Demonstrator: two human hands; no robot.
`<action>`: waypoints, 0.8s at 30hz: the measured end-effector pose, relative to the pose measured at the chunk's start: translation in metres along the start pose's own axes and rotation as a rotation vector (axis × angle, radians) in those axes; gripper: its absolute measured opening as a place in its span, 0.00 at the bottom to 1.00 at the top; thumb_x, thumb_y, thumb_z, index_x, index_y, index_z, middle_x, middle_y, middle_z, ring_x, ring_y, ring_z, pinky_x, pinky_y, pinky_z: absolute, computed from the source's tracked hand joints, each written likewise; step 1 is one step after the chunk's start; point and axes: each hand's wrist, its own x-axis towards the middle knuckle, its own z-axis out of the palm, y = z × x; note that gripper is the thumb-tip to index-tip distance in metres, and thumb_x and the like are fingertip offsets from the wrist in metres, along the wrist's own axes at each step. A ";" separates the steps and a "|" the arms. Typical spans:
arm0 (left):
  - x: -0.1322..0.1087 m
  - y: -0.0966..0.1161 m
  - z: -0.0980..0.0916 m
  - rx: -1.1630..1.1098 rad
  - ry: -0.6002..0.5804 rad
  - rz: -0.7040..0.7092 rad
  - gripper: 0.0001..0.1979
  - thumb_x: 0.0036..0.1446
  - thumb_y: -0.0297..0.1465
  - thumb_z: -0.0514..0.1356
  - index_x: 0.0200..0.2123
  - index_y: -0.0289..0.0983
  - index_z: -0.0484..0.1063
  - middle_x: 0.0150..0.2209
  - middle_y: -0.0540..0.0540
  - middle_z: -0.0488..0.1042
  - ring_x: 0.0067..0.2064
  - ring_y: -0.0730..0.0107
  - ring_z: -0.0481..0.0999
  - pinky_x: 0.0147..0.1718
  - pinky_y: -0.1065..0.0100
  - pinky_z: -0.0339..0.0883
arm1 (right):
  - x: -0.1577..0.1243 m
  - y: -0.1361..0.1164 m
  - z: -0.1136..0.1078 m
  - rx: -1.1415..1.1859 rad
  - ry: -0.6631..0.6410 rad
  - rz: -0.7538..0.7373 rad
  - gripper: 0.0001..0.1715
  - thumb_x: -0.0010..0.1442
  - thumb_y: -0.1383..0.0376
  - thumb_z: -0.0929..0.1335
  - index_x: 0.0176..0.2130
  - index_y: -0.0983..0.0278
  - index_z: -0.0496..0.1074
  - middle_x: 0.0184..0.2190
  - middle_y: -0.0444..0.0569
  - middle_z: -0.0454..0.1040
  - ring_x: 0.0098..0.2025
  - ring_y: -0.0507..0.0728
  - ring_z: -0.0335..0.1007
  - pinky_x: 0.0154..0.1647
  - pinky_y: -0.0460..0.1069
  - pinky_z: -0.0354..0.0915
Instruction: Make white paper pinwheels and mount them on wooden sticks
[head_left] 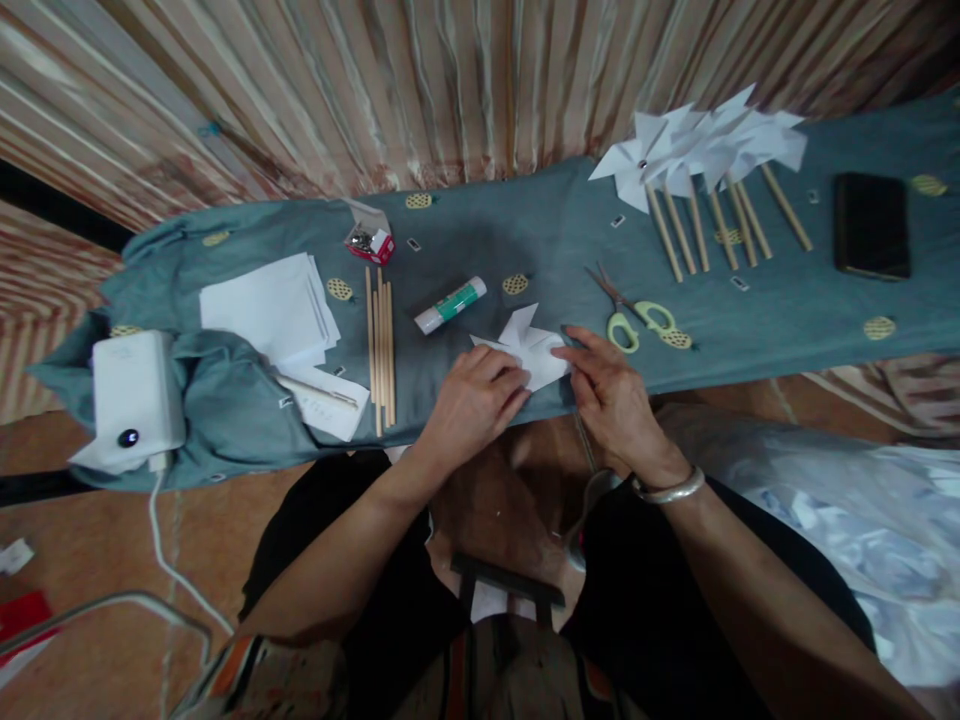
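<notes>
A white paper pinwheel [541,352] with folded blades lies at the near edge of the cloth-covered table, between my two hands. My left hand [478,400] has its fingers curled and pressed on the pinwheel's left side. From the right, my right hand [611,395] pinches the opposite edge with thumb and fingertips; a bracelet circles that wrist. Just beyond the pinwheel lies a glue stick [451,305] with a green and white label. Scissors [628,308] with light green handles rest slightly open beyond my right hand. The pinwheel's underside is hidden.
Several wooden sticks [381,350], white paper sheets [266,305], a pen [319,390] and a small red box [370,235] of metal bits lie left. A white device [137,395] with a cable stands far left. Finished pinwheels [697,150] and a black phone-like object [871,225] lie right.
</notes>
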 end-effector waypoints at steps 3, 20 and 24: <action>0.002 0.009 0.004 0.033 -0.071 0.016 0.12 0.62 0.36 0.58 0.43 0.35 0.75 0.43 0.42 0.76 0.46 0.57 0.70 0.42 0.58 0.64 | -0.001 0.000 0.000 -0.025 -0.013 -0.011 0.21 0.62 0.70 0.60 0.49 0.64 0.75 0.58 0.57 0.71 0.60 0.63 0.66 0.62 0.63 0.63; 0.000 0.006 0.001 0.177 -0.060 0.006 0.10 0.65 0.27 0.54 0.37 0.34 0.75 0.35 0.44 0.78 0.39 0.62 0.73 0.38 0.61 0.60 | -0.003 0.001 -0.005 -0.008 -0.025 -0.042 0.19 0.57 0.67 0.67 0.49 0.61 0.74 0.62 0.56 0.66 0.63 0.66 0.63 0.62 0.65 0.61; -0.006 0.004 -0.002 0.182 -0.041 0.025 0.10 0.65 0.27 0.53 0.38 0.34 0.75 0.36 0.44 0.78 0.38 0.63 0.73 0.38 0.61 0.60 | -0.004 0.001 -0.007 0.045 -0.030 -0.045 0.14 0.59 0.64 0.68 0.46 0.60 0.75 0.62 0.55 0.66 0.63 0.65 0.63 0.62 0.65 0.61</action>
